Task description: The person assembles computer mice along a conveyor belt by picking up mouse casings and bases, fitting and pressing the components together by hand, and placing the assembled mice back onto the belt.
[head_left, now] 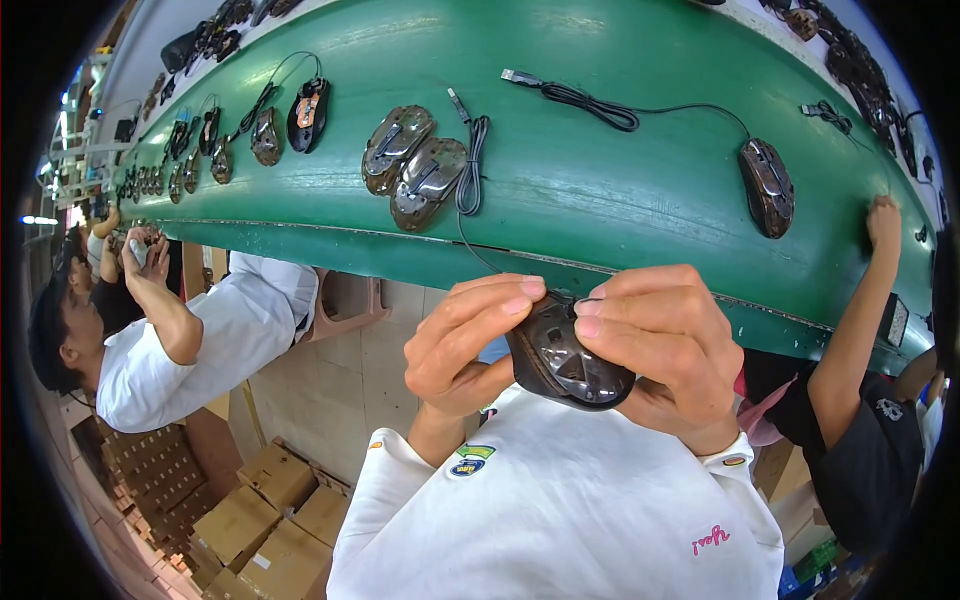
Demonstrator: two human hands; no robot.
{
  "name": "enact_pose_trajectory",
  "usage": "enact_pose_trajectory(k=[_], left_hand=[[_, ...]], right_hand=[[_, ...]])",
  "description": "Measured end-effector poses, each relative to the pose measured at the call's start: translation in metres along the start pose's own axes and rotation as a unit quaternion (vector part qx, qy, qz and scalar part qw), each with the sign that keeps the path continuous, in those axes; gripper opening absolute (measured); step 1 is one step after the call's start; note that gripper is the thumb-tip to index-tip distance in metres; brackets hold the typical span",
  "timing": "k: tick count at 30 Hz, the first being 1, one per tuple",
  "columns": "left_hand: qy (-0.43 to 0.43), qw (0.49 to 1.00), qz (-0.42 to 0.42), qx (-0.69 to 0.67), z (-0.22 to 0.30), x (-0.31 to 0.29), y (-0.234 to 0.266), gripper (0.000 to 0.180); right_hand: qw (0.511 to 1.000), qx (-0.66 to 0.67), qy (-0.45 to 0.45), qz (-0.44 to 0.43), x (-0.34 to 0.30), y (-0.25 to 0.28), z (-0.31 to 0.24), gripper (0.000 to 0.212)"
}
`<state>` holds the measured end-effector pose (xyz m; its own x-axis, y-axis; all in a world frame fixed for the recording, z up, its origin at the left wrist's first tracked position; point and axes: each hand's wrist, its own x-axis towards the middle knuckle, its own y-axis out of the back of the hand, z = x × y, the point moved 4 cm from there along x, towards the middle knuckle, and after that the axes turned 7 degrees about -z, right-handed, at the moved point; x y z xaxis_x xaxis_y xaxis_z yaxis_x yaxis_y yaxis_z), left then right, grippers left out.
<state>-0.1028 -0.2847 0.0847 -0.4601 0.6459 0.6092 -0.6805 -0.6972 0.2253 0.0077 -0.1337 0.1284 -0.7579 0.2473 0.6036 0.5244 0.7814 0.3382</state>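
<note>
Between my two hands, above the near edge of the table, I hold a dark computer mouse. My left hand pinches its left side and upper end with the fingertips. The fingers of my right hand press on its upper right part, near where the cable comes out. The cable runs from the held mouse up to a folded bundle with a USB plug on the green surface. Beside that bundle lie two glossy brown mouse shells, one partly over the other.
The green conveyor table bears a finished-looking mouse with its cable at right and several mice and shells at far left. Co-workers sit on both sides, a white-sleeved person at left, a dark-sleeved arm at right. Cardboard boxes stand lower left.
</note>
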Motion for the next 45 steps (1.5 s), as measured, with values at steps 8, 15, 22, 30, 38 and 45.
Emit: enact_pose_trajectory(k=[8, 15, 22, 30, 38, 45], left_hand=[[-0.006, 1.0, -0.016, 0.001, 0.01, 0.012, 0.0, 0.036], [-0.016, 1.0, -0.007, 0.012, 0.011, 0.01, 0.004, 0.034], [-0.008, 1.0, 0.002, 0.01, 0.013, 0.013, 0.005, 0.03], [-0.019, 1.0, -0.01, 0.019, 0.014, 0.016, 0.01, 0.027], [-0.015, 1.0, -0.007, 0.021, 0.015, 0.017, 0.013, 0.026], [-0.001, 1.0, 0.0, 0.024, 0.011, 0.019, 0.011, 0.025]], right_hand=[[1.0, 0.013, -0.011, 0.001, 0.002, -0.001, -0.003, 0.034], [1.0, -0.005, 0.006, -0.025, 0.007, -0.005, -0.004, 0.032], [0.999, -0.019, 0.029, -0.016, 0.008, -0.007, -0.004, 0.031], [0.999, 0.01, 0.004, -0.031, 0.014, -0.007, -0.005, 0.029], [1.0, 0.002, 0.024, -0.015, 0.01, -0.013, -0.005, 0.028], [1.0, -0.011, 0.025, -0.015, 0.009, -0.014, 0.0, 0.027]])
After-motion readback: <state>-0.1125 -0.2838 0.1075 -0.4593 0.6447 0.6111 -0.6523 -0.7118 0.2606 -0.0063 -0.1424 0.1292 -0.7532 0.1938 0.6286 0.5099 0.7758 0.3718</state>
